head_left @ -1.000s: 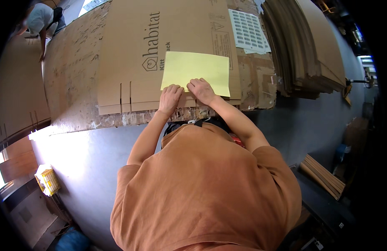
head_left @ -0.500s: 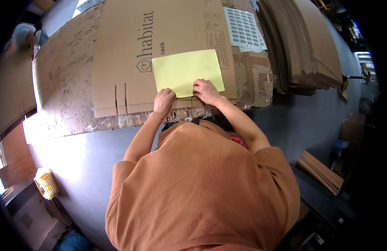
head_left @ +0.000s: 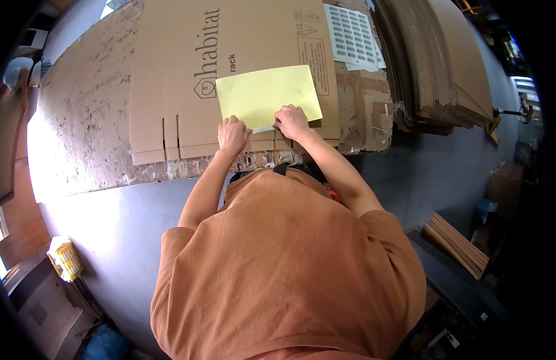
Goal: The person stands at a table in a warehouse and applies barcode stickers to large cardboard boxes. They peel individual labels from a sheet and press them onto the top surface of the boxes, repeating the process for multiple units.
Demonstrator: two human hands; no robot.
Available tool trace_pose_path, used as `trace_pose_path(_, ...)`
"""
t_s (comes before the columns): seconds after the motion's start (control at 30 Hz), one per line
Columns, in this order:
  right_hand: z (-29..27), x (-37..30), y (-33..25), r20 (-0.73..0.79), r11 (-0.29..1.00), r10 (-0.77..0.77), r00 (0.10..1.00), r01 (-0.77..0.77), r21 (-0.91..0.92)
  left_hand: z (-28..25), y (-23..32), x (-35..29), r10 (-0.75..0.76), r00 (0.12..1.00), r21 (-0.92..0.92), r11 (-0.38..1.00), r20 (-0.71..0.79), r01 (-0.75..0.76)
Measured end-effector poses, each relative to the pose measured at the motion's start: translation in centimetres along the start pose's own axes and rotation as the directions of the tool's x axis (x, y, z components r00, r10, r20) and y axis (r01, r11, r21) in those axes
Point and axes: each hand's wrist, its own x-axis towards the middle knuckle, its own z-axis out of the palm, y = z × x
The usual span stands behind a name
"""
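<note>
A pale yellow sheet (head_left: 265, 93) lies over the printed face of a flat brown cardboard box (head_left: 170, 72). My left hand (head_left: 233, 135) pinches the sheet's near left corner with curled fingers. Along the same near edge, further right, my right hand (head_left: 292, 122) grips with bent fingers and thumb. Between the two hands a thin whitish strip (head_left: 264, 129) shows under the sheet's edge. My fingertips are partly hidden, so I cannot tell how the strip is attached.
The cardboard rests on a worn, scuffed worktable (head_left: 80, 114). White label sheets (head_left: 353, 39) lie to its right, beside a tall stack of flattened cardboard (head_left: 410, 66). At the far left another person (head_left: 17, 75) stands by a brown board. A yellow-and-white bundle (head_left: 66, 258) is at lower left.
Both hands have shifted slightly away from me along with the sheet's near edge, which looks a little lifted. The whitish strip now shows between them.
</note>
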Motion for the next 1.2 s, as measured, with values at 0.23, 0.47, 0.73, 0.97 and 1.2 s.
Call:
trace_pose_path(0.23,0.0,0.6,-0.2,-0.025,0.999,0.029,0.999,-0.03,-0.042,0.3,-0.4,0.7,-0.059,0.997,-0.04,0.997,0.048,0.061)
trace_pose_path(0.47,-3.0,-1.3,5.0,0.02,0.993,0.06,0.998,-0.062,0.099,-2.0,-3.4,0.3,-0.036,0.987,-0.119,0.991,0.155,0.055)
trace_pose_path(0.73,-2.5,-1.8,7.4,-0.134,0.999,0.042,0.99,-0.039,0.029,-1.1,-3.6,0.9,-0.029,0.994,-0.068,0.997,0.102,0.036)
trace_pose_path(0.97,-3.7,-0.8,8.5,0.045,0.949,0.206,0.977,-0.211,0.236,-1.7,-4.2,1.6,-0.076,0.986,-0.173,0.98,0.146,0.101)
trace_pose_path(1.2,-3.5,-1.5,9.7,0.036,0.945,0.273,0.961,-0.275,0.175,-1.6,-4.8,1.8,-0.103,0.985,-0.195,0.972,0.136,0.128)
